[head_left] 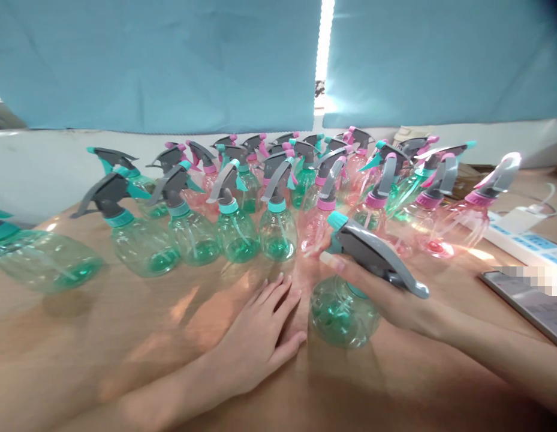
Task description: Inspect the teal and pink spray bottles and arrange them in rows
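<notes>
My right hand (386, 300) is wrapped round the neck and trigger of a green spray bottle (336, 318) with a grey and teal spray head. Its nozzle points away to the left, and the bottle is near the tabletop; I cannot tell whether its base touches. Flat on the wooden table (179, 384) lies my left hand (264, 327), fingers stretched out, just left of that bottle and holding nothing. Beyond the hands stands a front row with green spray bottles, among them one green bottle (278, 234), and pink ones, such as a pink bottle (316, 225).
Several more green and pink spray bottles crowd behind the front row. One green bottle (44, 258) stands at the far left. To the right are a phone (525, 306) and a white power strip (521, 240) with a plugged-in charger (523, 217). Blue curtains (170, 66) hang behind.
</notes>
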Demonstrator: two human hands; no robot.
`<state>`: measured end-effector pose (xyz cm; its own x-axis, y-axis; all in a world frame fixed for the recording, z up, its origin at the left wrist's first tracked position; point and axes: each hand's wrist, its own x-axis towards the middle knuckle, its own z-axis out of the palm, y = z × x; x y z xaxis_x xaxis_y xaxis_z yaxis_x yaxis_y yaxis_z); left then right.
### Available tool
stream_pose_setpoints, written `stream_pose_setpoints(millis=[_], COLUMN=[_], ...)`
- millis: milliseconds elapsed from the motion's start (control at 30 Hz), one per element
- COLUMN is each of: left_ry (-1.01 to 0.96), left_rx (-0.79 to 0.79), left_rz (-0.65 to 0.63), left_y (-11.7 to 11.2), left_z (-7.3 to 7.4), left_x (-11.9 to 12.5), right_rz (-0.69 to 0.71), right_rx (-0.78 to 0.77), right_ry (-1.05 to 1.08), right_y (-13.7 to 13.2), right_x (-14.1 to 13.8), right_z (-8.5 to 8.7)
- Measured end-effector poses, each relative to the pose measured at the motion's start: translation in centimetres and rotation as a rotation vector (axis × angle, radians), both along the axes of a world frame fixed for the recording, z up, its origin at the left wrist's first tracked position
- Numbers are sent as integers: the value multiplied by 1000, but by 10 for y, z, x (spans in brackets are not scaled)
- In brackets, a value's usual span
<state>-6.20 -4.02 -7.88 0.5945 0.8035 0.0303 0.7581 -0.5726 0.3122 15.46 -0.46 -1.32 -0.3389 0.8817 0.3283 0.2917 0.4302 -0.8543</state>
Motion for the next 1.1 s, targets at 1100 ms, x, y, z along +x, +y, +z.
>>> stream_pose_setpoints(millis=[1100], left_ry=[53], left_rx=[12], left_rz=[-6], left_y=[0], left_z=[1], left_x=[1], right_rz=[36], right_rx=[-44], right_ry=[90], right_y=[0], right_x=[-4], right_z=[-4])
